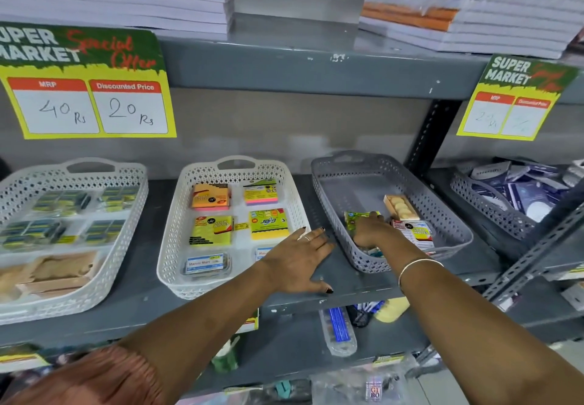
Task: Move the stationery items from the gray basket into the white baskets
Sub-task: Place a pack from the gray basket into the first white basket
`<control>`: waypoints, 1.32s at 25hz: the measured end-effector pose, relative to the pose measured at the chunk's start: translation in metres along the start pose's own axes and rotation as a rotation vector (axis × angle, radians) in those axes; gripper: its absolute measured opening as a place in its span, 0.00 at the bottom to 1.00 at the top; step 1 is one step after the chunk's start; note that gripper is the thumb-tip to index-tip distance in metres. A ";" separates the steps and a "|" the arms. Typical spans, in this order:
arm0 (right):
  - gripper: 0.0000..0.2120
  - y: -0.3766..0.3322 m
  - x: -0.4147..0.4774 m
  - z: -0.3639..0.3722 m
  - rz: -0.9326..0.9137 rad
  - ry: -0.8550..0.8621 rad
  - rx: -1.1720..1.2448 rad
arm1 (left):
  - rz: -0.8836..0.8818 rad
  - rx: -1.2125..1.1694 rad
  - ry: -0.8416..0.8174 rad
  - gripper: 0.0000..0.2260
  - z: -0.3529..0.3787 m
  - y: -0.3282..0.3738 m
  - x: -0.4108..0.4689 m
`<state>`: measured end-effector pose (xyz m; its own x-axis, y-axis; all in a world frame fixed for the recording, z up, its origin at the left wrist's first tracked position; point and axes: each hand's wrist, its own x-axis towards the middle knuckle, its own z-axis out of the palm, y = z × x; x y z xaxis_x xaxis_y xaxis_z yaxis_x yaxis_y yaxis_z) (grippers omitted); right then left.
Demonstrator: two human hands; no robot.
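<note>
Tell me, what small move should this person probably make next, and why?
Probably close the right hand on the green packet and lift it out. That hand is already inside the gray basket, fingers on the packet, and the middle white basket beside it holds similar sticky-note pads. The left hand rests flat on the shelf, empty.

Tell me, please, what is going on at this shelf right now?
A person is sorting stationery on a shop shelf. Their right hand is down inside the gray basket, on a green packet, though a grip is not clear. A box of erasers and a sticky-note pack are there too. The left hand rests flat and open on the shelf between that basket and the middle white basket, which already holds rows of sticky notes.
</note>
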<state>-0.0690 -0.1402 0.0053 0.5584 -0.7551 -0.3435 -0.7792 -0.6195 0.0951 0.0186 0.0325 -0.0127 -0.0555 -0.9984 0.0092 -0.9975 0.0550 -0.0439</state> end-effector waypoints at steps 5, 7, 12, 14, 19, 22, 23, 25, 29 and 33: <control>0.20 0.001 -0.001 0.006 0.048 0.051 0.032 | 0.002 0.007 0.004 0.37 0.000 -0.001 0.000; 0.19 0.000 0.000 0.004 0.069 0.115 0.021 | -0.012 -0.001 0.043 0.37 -0.004 -0.001 -0.004; 0.25 -0.015 0.000 -0.040 0.050 0.303 0.068 | -0.220 0.054 0.188 0.35 -0.032 -0.042 -0.051; 0.26 -0.039 -0.006 -0.063 -0.012 0.363 0.095 | -0.349 0.105 0.236 0.37 -0.040 -0.074 -0.090; 0.28 -0.164 -0.040 -0.099 -0.197 0.396 0.183 | -0.606 0.132 0.331 0.47 -0.057 -0.161 -0.228; 0.32 -0.261 -0.062 -0.099 -0.378 0.368 0.227 | -0.797 0.103 0.336 0.50 -0.052 -0.212 -0.329; 0.33 -0.297 -0.072 -0.096 -0.427 0.345 0.244 | -0.877 0.084 0.347 0.48 -0.047 -0.230 -0.364; 0.33 -0.355 -0.088 -0.090 -0.488 0.305 0.288 | -1.022 -0.034 0.352 0.39 -0.033 -0.252 -0.419; 0.33 -0.433 -0.100 -0.075 -0.605 0.204 0.230 | -1.023 -0.252 0.316 0.32 0.000 -0.259 -0.479; 0.37 -0.461 -0.090 -0.050 -0.645 0.122 0.112 | -0.884 -0.219 0.231 0.43 0.041 -0.255 -0.501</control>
<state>0.2544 0.2025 0.0389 0.9457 -0.2638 -0.1901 -0.2996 -0.9341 -0.1941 0.3029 0.5178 -0.0474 0.7422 -0.6535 0.1488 -0.6668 -0.6975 0.2623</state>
